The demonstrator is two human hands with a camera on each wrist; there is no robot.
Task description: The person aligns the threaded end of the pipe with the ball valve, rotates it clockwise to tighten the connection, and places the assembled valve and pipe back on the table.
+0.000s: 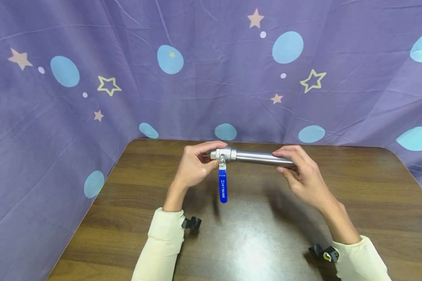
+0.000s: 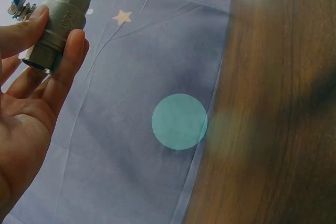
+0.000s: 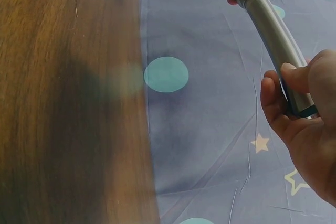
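A silver ball valve (image 1: 226, 153) with a blue lever handle (image 1: 223, 186) is held above the table by my left hand (image 1: 195, 166), thumb and fingers pinching its body. The lever points toward me. From the valve's right side runs a straight metal pipe (image 1: 256, 157), its end meeting the valve's hex collar. My right hand (image 1: 304, 175) grips the pipe near its far right end between thumb and fingers. In the left wrist view the valve's open hex end (image 2: 43, 59) faces out past the fingers. The right wrist view shows the pipe's end (image 3: 303, 107) beside the palm.
Below lies a brown wood-grain table (image 1: 246, 226) with a glare spot near the front. A purple curtain (image 1: 197, 105) with stars and blue dots stands along the back and left edges. Black wrist mounts (image 1: 191, 223) sit by both cream sleeves.
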